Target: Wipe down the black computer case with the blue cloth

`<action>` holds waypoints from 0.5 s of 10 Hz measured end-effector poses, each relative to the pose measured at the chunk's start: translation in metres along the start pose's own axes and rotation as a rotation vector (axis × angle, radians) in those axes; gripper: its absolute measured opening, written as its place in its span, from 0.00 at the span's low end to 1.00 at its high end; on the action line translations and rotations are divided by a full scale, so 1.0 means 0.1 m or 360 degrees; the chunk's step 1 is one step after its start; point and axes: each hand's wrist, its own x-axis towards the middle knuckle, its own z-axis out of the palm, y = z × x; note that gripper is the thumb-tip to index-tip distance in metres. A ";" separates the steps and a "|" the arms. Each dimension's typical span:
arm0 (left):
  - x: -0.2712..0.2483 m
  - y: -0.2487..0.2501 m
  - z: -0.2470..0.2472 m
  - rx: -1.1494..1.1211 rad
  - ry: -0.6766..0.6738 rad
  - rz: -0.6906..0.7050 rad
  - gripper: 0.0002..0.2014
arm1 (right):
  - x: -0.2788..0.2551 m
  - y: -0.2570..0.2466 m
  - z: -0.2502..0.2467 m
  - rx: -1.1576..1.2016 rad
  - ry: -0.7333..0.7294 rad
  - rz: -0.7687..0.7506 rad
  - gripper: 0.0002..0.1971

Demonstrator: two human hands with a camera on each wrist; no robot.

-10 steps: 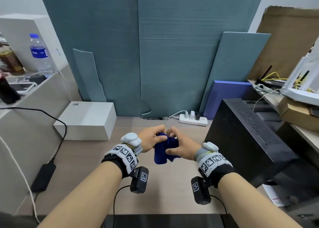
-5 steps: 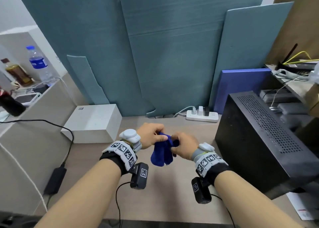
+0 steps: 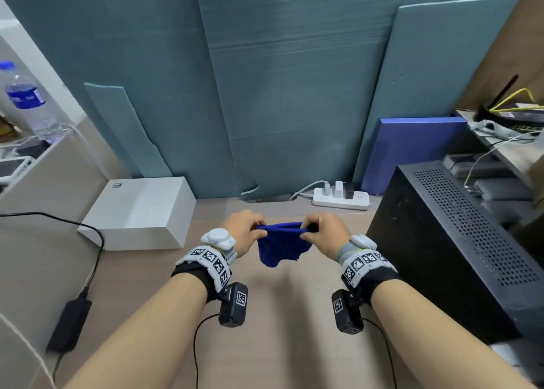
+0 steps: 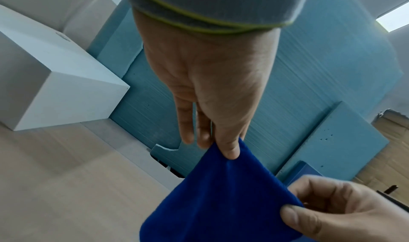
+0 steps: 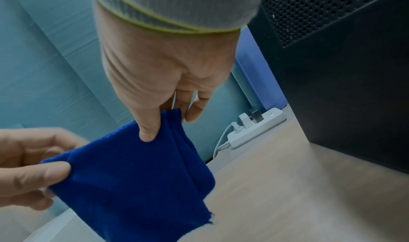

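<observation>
A small blue cloth (image 3: pixel 279 246) hangs stretched between my two hands above the middle of the desk. My left hand (image 3: pixel 245 232) pinches its left top corner between thumb and fingers, and my right hand (image 3: pixel 325 232) pinches the right top corner. The wrist views show the same blue cloth (image 4: pixel 221 198) (image 5: pixel 137 175) held taut, with a frayed lower edge. The black computer case (image 3: pixel 459 241) stands on the desk to the right of my right hand, its perforated top panel facing up. Neither hand touches the case.
A white box (image 3: pixel 138 212) sits on the desk at the left. A white power strip (image 3: pixel 341 199) with plugs lies at the back, against teal foam boards (image 3: pixel 279 94). A black power adapter (image 3: pixel 70 324) and cable lie at the left. A cluttered shelf (image 3: pixel 500 141) is behind the case.
My hands have moved apart and spread the bunched cloth out flat between them. The head view has tilted and shifted, bringing the case closer on the right.
</observation>
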 end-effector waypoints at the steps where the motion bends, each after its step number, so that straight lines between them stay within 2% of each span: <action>1: 0.12 -0.13 0.05 0.0032 0.0054 -0.0001 0.02 | 0.16 0.03 0.06 -0.0003 0.0084 -0.0016 0.17; 2: 0.07 -0.25 0.20 -0.0034 0.0012 -0.0018 0.06 | 0.11 0.08 0.13 -0.0011 0.0026 -0.0014 0.22; 3: -0.16 -0.46 0.54 -0.0063 -0.0440 -0.0042 0.07 | -0.14 0.25 0.43 -0.0056 -0.0307 0.0025 0.22; 4: -0.45 -0.59 0.90 -0.0009 -0.0910 -0.0092 0.12 | -0.46 0.45 0.78 -0.0119 -0.0755 0.0175 0.23; 5: -0.52 -0.72 1.10 -0.0069 -0.0869 -0.0221 0.11 | -0.50 0.55 0.96 -0.0037 -0.0761 0.0378 0.24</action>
